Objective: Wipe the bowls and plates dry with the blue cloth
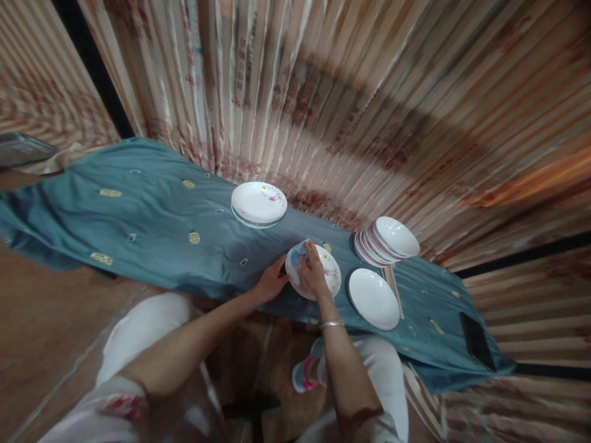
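Observation:
A white plate with a floral print [331, 271] is tilted up over the cloth in front of me. My left hand [272, 282] grips its left rim, with the fingers partly behind it. Against the plate's face my right hand [314, 271] presses a light blue cloth [298, 253], its fingers closed on it. To the right lies a white plate [373, 298], apart from my hands. A stack of floral plates [258, 203] stands behind and to the left.
A leaning stack of bowls [388, 240] sits at the back right, with chopsticks [393, 289] beside it. A dark phone [477, 341] lies near the right end of the teal tablecloth [161, 227]. Striped curtains [323, 111] hang close behind.

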Motion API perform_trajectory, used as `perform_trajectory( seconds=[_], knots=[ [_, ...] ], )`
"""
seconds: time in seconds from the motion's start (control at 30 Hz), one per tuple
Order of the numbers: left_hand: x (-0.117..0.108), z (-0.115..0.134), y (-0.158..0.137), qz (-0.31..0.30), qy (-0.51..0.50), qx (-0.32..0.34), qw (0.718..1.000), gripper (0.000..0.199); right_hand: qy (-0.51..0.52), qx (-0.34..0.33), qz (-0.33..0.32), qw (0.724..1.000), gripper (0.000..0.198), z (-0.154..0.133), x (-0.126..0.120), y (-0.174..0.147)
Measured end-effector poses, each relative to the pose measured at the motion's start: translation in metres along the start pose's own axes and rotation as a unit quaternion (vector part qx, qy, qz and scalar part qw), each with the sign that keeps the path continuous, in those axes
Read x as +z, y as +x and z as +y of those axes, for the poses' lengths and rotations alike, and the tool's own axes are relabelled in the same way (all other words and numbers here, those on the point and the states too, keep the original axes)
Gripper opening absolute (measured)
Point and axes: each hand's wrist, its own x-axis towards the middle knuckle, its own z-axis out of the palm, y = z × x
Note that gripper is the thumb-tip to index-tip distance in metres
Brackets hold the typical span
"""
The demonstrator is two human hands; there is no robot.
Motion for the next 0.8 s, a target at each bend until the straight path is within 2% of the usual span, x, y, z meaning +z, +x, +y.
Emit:
perform_trajectory(
  seconds=[0.27,0.47,0.8],
  knots=[
    [0.000,-0.007,0.006,0.015,-0.047,-0.015,0.999,0.058,0.101,-0.019,-0.033,0.994,0.041,-0.014,0.008,-0.009],
    [-0.001,-0.007,0.011,0.057,-0.065,-0.032,0.996,0.055,0.113,-0.029,-0.058,0.991,0.036,-0.026,0.002,-0.023],
    [-0.003,-0.005,0.014,0.045,-0.069,-0.027,0.996,0.051,0.094,-0.031,-0.090,0.991,0.029,-0.042,-0.015,-0.050]
  ],
)
